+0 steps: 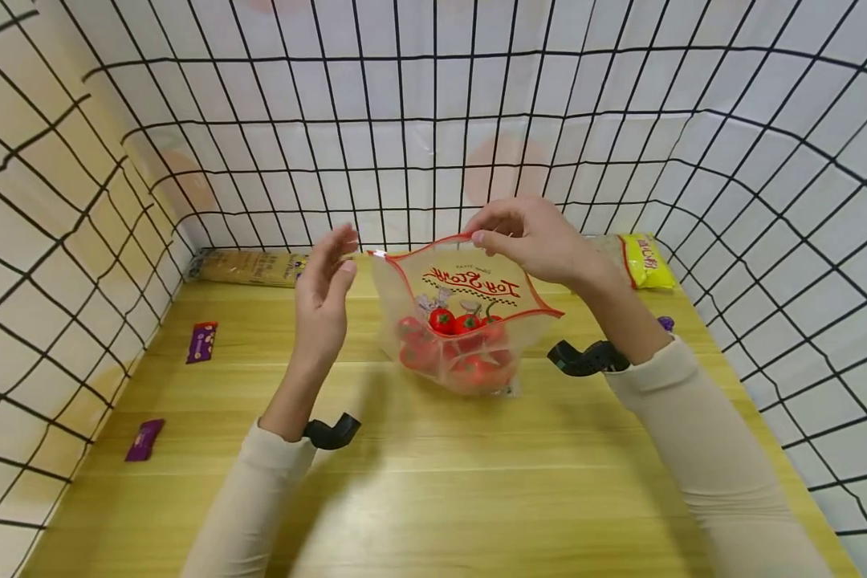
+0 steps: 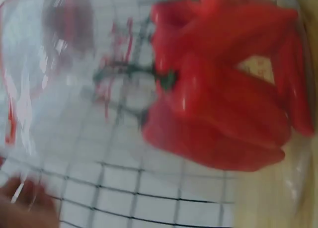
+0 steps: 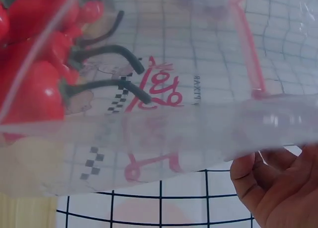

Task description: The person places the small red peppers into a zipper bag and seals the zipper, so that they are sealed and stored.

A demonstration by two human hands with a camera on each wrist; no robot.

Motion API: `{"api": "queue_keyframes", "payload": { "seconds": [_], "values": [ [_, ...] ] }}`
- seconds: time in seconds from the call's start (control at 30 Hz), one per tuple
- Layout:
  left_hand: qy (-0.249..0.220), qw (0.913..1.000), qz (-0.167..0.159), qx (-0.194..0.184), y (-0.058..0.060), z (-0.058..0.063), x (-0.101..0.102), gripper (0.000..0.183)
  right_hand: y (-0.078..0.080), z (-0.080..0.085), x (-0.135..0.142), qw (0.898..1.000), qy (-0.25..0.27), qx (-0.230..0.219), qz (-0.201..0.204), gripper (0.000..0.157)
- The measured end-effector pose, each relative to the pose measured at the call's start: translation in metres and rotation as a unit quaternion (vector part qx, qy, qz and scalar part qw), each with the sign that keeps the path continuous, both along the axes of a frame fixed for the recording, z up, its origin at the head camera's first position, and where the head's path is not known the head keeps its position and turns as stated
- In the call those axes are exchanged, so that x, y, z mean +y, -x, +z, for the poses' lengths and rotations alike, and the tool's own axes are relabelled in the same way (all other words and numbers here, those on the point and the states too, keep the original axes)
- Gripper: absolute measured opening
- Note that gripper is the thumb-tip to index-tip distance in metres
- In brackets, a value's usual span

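Observation:
A clear zip bag [image 1: 448, 258] with a red-edged mouth and red lettering stands mid-table, its mouth spread wide. Inside lie several red peppers [image 2: 223, 104] with green stems, bunched at the bottom. My right hand [image 1: 523, 237] pinches the far rim between thumb and fingers; in the right wrist view, its curled fingers [image 3: 243, 176] are at the plastic edge. To the left of the bag, my left hand [image 1: 323, 289] is raised with nothing in it, fingers loosely extended and apart from the white slider end of the mouth.
A pack of dry noodles [image 1: 253, 267] lies at the back left, and a yellow-ended food pack [image 1: 646, 261] at the back right. Two purple wrapped snacks [image 1: 202, 343] rest on the left side. Black wire mesh [image 1: 433, 123] encloses the wooden table [image 1: 433, 490] on the back and sides.

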State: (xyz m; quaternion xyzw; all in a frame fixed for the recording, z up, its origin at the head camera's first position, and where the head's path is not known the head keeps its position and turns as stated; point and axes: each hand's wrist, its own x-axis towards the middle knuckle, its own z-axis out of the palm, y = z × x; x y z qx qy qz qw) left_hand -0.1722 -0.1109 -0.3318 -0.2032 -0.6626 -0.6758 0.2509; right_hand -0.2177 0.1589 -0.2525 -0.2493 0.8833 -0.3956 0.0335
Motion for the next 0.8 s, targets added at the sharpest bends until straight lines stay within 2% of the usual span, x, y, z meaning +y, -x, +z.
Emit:
{"api": "queue_keyframes", "payload": {
  "seconds": [0.07, 0.13, 0.2, 0.33, 0.43, 0.6, 0.7, 0.8],
  "values": [
    [0.030, 0.9960, -0.056, -0.064, 0.005, -0.002, -0.006, 0.031, 0.001, -0.003, 0.001, 1.000, 0.002, 0.005, -0.010, 0.016],
    [0.034, 0.9920, -0.084, -0.087, 0.009, -0.006, -0.007, 0.025, 0.000, -0.004, 0.001, 1.000, 0.001, 0.016, -0.012, 0.017],
    [0.029, 0.9943, -0.071, -0.074, 0.011, -0.009, -0.004, 0.018, -0.005, -0.003, -0.001, 0.999, -0.005, 0.031, -0.005, 0.019],
    [0.024, 0.9993, -0.030, -0.001, 0.006, -0.005, 0.010, 0.013, -0.023, 0.006, -0.011, 0.998, -0.004, 0.064, 0.022, 0.026],
    [0.020, 0.9987, -0.039, 0.027, -0.001, 0.002, 0.020, 0.012, -0.036, 0.013, -0.023, 0.995, 0.004, 0.085, 0.042, 0.029],
    [0.012, 0.9977, -0.062, 0.026, -0.006, 0.006, 0.030, 0.010, -0.041, 0.014, -0.041, 0.990, 0.003, 0.130, 0.057, 0.021],
    [0.009, 0.9980, -0.055, 0.031, -0.008, 0.006, 0.032, 0.010, -0.042, 0.013, -0.043, 0.986, 0.006, 0.159, 0.058, 0.017],
    [-0.003, 0.9992, -0.029, 0.027, -0.011, 0.008, 0.030, 0.012, -0.043, 0.010, -0.038, 0.983, -0.002, 0.177, 0.052, 0.018]
  ]
}}
